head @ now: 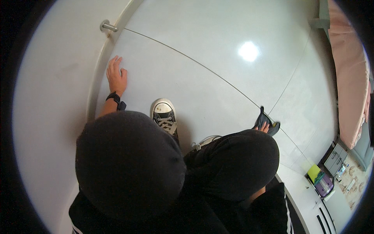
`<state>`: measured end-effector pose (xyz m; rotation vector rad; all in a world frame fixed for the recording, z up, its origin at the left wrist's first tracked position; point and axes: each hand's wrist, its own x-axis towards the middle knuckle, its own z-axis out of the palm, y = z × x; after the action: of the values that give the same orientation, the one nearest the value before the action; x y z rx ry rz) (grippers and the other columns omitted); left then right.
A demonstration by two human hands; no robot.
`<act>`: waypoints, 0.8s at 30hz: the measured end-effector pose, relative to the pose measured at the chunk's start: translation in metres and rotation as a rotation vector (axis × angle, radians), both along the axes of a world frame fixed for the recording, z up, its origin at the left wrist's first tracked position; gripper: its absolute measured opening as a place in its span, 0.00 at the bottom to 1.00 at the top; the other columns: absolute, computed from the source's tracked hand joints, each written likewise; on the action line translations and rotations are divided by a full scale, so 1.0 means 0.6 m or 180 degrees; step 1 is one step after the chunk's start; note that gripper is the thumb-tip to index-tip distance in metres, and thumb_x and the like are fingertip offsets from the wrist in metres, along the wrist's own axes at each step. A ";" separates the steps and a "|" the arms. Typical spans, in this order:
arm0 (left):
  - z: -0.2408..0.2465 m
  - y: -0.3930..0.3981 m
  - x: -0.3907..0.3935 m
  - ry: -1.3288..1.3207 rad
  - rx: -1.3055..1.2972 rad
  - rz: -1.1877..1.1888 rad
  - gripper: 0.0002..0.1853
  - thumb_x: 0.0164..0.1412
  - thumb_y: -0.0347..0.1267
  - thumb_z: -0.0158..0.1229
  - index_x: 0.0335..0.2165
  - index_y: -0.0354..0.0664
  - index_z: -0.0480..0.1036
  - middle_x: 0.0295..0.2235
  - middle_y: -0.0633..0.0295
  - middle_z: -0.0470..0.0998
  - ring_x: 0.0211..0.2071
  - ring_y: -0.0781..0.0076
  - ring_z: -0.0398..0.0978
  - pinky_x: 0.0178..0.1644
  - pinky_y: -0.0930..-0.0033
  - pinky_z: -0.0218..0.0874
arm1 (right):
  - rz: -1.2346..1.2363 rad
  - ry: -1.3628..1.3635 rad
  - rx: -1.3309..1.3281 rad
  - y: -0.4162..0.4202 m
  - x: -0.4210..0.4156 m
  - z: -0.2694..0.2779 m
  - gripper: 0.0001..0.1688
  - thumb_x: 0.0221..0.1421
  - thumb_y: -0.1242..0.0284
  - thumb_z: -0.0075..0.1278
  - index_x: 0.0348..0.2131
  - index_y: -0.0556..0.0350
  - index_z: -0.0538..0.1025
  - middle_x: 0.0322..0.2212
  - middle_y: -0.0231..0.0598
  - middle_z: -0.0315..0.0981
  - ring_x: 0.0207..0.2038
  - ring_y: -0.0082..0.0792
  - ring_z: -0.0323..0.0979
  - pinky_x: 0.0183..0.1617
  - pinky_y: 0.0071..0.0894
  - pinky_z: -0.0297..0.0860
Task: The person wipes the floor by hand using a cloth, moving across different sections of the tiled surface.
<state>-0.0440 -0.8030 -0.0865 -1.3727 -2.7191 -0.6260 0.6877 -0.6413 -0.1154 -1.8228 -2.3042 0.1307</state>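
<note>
My left hand (116, 76) is over the white floor (204, 99) beside the wall. It is empty, with its fingers slightly spread, and a black watch band (115, 98) circles the wrist. Whether its fingertips touch the floor I cannot tell. On the right, the fingers of my right hand (263, 128) press a dark cloth (264, 119) against the floor by a tile joint. My bent knee hides the rest of that hand. Between the hands, a black-and-white canvas sneaker (164, 112) stands on the floor; the other shoe (209, 141) is mostly covered by my leg.
A metal door stop (108, 27) juts from the white wall (58, 73) at upper left. Along the right is a bed with pink bedding (349, 79). Farther down stand a grey cabinet (336, 159), a purple suitcase (324, 185) and white cabinetry (304, 190) with black handles.
</note>
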 end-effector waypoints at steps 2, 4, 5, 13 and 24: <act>0.001 -0.015 -0.004 0.0048 -0.0033 -0.0003 0.26 0.58 0.24 0.50 0.56 0.43 0.67 0.61 0.58 0.63 0.64 0.56 0.58 0.67 0.49 0.47 | -0.0227 -0.0033 0.0096 -0.042 -0.005 -0.010 0.33 0.68 0.62 0.41 0.68 0.46 0.57 0.69 0.55 0.43 0.69 0.64 0.43 0.71 0.59 0.44; 0.000 -0.015 -0.004 0.0042 -0.0023 -0.0029 0.25 0.58 0.25 0.50 0.56 0.43 0.67 0.61 0.58 0.63 0.64 0.56 0.58 0.67 0.49 0.47 | -0.0451 -0.0157 0.0108 -0.056 -0.003 -0.012 0.34 0.68 0.61 0.40 0.68 0.45 0.56 0.69 0.54 0.41 0.70 0.63 0.42 0.71 0.60 0.44; 0.001 -0.014 -0.004 0.0025 -0.0019 -0.0040 0.25 0.59 0.25 0.49 0.56 0.43 0.67 0.61 0.58 0.63 0.64 0.56 0.58 0.67 0.49 0.47 | -0.0548 -0.0251 0.0050 -0.035 -0.001 -0.017 0.34 0.68 0.59 0.39 0.69 0.45 0.55 0.70 0.53 0.40 0.70 0.62 0.41 0.71 0.60 0.44; 0.004 -0.026 -0.011 0.0321 -0.0218 -0.0013 0.25 0.59 0.27 0.49 0.56 0.39 0.67 0.61 0.56 0.63 0.63 0.54 0.58 0.66 0.52 0.49 | -0.0440 0.0050 -0.0386 0.231 -0.149 0.038 0.34 0.70 0.51 0.31 0.70 0.32 0.52 0.72 0.39 0.38 0.72 0.51 0.38 0.68 0.71 0.43; 0.192 -0.189 0.024 0.0091 -0.0606 -0.0624 0.12 0.58 0.26 0.54 0.42 0.38 0.75 0.44 0.52 0.78 0.47 0.52 0.75 0.52 0.53 0.65 | 0.0009 -0.0100 -0.0135 0.251 -0.169 0.071 0.35 0.67 0.50 0.36 0.69 0.27 0.55 0.71 0.36 0.43 0.72 0.46 0.42 0.68 0.64 0.48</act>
<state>-0.0296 -0.9164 0.0285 -1.6917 -2.7022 -0.3585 0.5865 -0.4909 -0.0727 -1.8546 -2.3427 0.1535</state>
